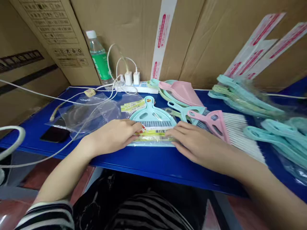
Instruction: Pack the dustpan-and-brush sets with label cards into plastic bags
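In front of me on the blue table lies a light blue dustpan and brush set (153, 113) in a clear plastic bag, its handle pointing away. Across its near part runs a yellow and white label (153, 131) with printed characters. My left hand (117, 134) grips the package's left edge with curled fingers. On the opposite side my right hand (189, 139) does the same, fingertips on the label. Both thumbs lie low, near the package's front edge. Beside my right hand lie a pink brush (213, 123) and a light blue brush (185, 111).
Pink and other dustpans (185, 92) are stacked behind. Bagged sets (244, 99) and more light blue ones (283, 137) lie right. To the left are clear bags (88, 111), labels (133, 106), a phone (55, 134) and white cables. A bottle (99, 60) stands by a power strip (141, 88).
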`<move>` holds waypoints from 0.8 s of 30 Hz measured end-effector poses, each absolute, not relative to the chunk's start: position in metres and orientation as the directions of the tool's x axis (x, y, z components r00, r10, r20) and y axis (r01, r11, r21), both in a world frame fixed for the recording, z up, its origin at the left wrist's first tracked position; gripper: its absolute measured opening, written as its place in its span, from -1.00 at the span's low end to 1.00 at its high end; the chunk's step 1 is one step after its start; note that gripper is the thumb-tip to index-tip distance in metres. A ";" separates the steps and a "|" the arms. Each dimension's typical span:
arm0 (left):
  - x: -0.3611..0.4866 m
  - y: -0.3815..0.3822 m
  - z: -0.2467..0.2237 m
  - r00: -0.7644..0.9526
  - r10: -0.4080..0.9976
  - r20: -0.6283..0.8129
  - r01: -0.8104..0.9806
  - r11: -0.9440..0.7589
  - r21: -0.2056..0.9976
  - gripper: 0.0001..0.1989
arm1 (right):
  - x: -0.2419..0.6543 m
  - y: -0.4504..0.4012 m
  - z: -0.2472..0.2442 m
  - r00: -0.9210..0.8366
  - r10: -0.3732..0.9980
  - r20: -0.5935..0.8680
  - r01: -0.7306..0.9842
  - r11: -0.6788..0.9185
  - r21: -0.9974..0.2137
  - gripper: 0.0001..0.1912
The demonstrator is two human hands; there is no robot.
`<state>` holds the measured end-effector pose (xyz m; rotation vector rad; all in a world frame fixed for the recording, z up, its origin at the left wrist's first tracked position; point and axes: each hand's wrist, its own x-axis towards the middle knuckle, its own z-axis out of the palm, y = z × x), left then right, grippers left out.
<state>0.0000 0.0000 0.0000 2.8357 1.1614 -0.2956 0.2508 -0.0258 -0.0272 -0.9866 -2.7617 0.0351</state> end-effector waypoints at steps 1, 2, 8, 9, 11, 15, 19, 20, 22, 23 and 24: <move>0.001 0.000 -0.001 0.696 0.690 -0.197 0.701 -0.713 -0.020 -0.88 | 0.252 -0.026 -0.027 -0.752 0.633 0.183 0.629 0.772 -0.089 -0.71; 0.001 0.000 -0.002 0.696 0.692 -0.193 0.702 -0.712 -0.023 -0.88 | 0.253 -0.027 -0.027 -0.750 0.636 0.181 0.632 0.770 -0.087 -0.71; 0.003 0.001 -0.003 0.709 0.686 -0.165 0.695 -0.719 -0.002 -0.89 | 0.255 -0.025 -0.029 -0.751 0.618 0.234 0.618 0.782 -0.083 -0.72; 0.003 0.001 -0.003 0.710 0.684 -0.167 0.695 -0.719 0.015 -0.88 | 0.256 -0.024 -0.029 -0.756 0.605 0.250 0.606 0.791 -0.083 -0.71; 0.002 0.003 -0.003 0.722 0.671 -0.173 0.688 -0.723 0.069 -0.88 | 0.256 -0.023 -0.030 -0.761 0.588 0.275 0.590 0.803 -0.083 -0.69; 0.000 0.009 0.001 0.784 0.590 -0.192 0.619 -0.764 0.183 -0.89 | 0.258 -0.022 -0.029 -0.753 0.598 0.275 0.595 0.797 -0.102 -0.67; 0.002 0.016 0.013 0.809 0.521 -0.273 0.580 -0.786 0.216 -0.92 | 0.258 -0.022 -0.027 -0.749 0.618 0.241 0.591 0.787 -0.180 -0.70; 0.003 0.019 0.015 0.805 0.514 -0.296 0.581 -0.785 0.217 -0.92 | 0.258 -0.021 -0.027 -0.751 0.617 0.235 0.584 0.787 -0.199 -0.71; 0.006 0.025 0.019 0.802 0.497 -0.331 0.579 -0.783 0.229 -0.93 | 0.258 -0.021 -0.027 -0.756 0.613 0.232 0.569 0.789 -0.232 -0.71; 0.008 0.029 0.019 0.809 0.484 -0.335 0.571 -0.781 0.251 -0.91 | 0.258 -0.021 -0.027 -0.754 0.614 0.233 0.564 0.788 -0.247 -0.71; 0.009 0.032 0.018 0.820 0.469 -0.327 0.559 -0.779 0.285 -0.87 | 0.258 -0.021 -0.027 -0.752 0.617 0.231 0.562 0.784 -0.264 -0.72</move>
